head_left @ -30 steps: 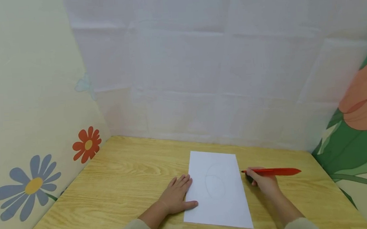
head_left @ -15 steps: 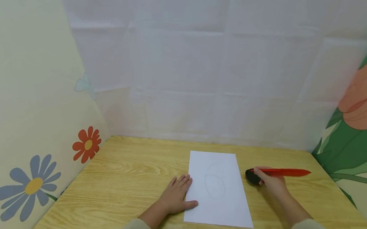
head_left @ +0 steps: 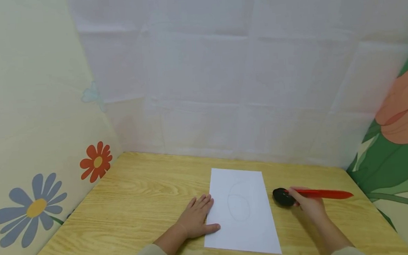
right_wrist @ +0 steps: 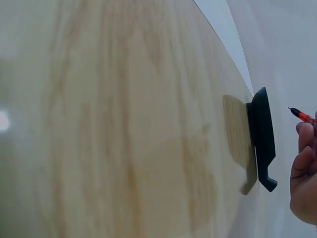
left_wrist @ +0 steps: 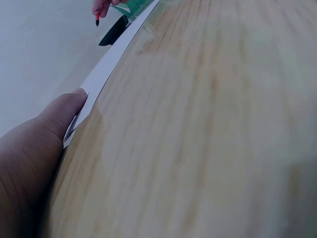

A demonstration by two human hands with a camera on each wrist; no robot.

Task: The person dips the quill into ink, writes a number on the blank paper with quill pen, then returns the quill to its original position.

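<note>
A white sheet of paper (head_left: 244, 233) lies on the table with a faint curved outline drawn on it. My left hand (head_left: 196, 220) rests on its left edge, fingers straight and thumb spread. The right hand (head_left: 310, 204) pinches a red pen (head_left: 328, 193) whose long, flat, leaf-like end points right. To the right of the paper sits a black rounded object (head_left: 283, 197), its kind unclear. From the right wrist view, the black pen tip (right_wrist: 295, 112) hovers above this object (right_wrist: 262, 129), apart from it. The left thumb (left_wrist: 54, 116) touches the paper edge in the left wrist view.
The wood-grain table (head_left: 141, 192) extends left of the paper and in front. A white cloth (head_left: 201, 85) hangs along the back edge. Flower-printed panels stand at the left (head_left: 30, 125) and right (head_left: 399, 152).
My right hand has moved rightward with the pen, away from the paper. The black object, earlier mostly hidden behind that hand, is now in sight. The left hand and paper stay put.
</note>
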